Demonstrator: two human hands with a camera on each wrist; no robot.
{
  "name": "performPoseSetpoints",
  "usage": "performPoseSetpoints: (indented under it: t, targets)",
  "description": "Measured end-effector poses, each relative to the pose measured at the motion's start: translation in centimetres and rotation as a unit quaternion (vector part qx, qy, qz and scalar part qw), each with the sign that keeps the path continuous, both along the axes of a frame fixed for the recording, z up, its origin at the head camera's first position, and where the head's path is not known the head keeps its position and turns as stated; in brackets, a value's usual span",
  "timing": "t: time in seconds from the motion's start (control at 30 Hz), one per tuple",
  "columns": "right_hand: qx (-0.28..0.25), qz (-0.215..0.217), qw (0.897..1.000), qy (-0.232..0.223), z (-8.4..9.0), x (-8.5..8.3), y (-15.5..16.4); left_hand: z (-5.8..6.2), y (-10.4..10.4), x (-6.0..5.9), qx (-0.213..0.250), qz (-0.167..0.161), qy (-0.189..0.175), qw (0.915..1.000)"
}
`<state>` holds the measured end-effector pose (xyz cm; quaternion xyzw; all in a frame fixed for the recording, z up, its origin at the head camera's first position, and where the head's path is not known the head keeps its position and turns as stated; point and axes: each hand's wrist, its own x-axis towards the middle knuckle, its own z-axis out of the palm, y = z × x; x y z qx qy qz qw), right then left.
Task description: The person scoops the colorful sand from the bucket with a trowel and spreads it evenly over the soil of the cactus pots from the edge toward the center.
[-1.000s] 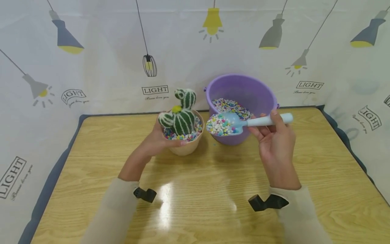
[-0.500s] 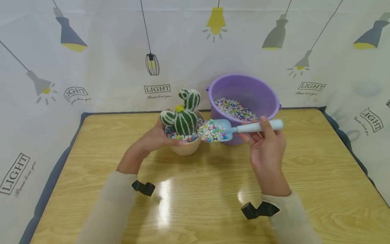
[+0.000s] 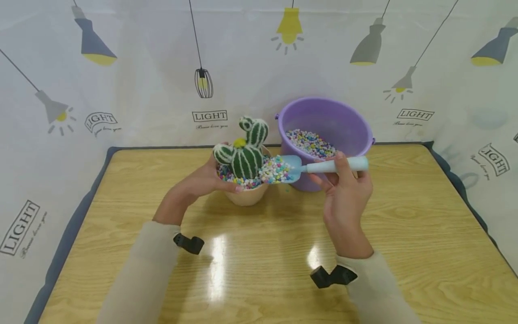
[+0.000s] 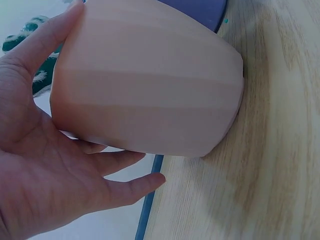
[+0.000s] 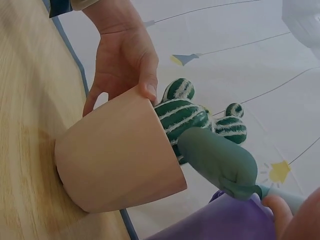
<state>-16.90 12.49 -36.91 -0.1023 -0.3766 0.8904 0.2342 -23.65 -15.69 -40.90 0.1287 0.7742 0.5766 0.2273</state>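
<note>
Left hand: your left hand (image 3: 201,182) wraps the left side of the peach pot (image 3: 245,196), thumb on the rim.
Right hand: your right hand (image 3: 344,198) grips the pale blue scoop (image 3: 307,167) by its handle.
Scoop: its blade, full of coloured pebbles (image 3: 275,169), lies over the pot's right rim.
Pot: it stands on the wooden table (image 3: 404,234), just beside the purple bucket (image 3: 323,121).
Cactus: the green cactus (image 3: 244,150) sits upright in the pot.

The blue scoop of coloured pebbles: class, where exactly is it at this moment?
In the head view, the blue scoop sits centre-table, held by the right hand, its loaded bowl over the pink pot, just left of the purple bucket.
</note>
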Motion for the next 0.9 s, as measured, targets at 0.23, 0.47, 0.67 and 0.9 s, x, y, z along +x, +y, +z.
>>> performPoseSetpoints:
  t: [0.23, 0.47, 0.67, 0.9]
  targets:
    - [0.036, -0.027, 0.999, -0.007, 0.5, -0.2, -0.7, 0.0, 0.0, 0.0, 0.006, -0.003, -0.005, 1.0]
    - [0.066, -0.022, 0.997, 0.018, 0.9, -0.4, -1.1, 0.0, 0.0, -0.1, 0.009, -0.006, -0.011, 0.9999]
    - [0.085, -0.017, 0.996, 0.034, 1.3, -0.5, -1.3, 0.1, 0.1, 0.0, 0.004, -0.005, -0.009, 0.9999]
    - [0.107, -0.016, 0.993, 0.042, 2.0, -0.8, -1.7, 0.0, 0.1, 0.0, 0.022, -0.007, 0.009, 0.9997]
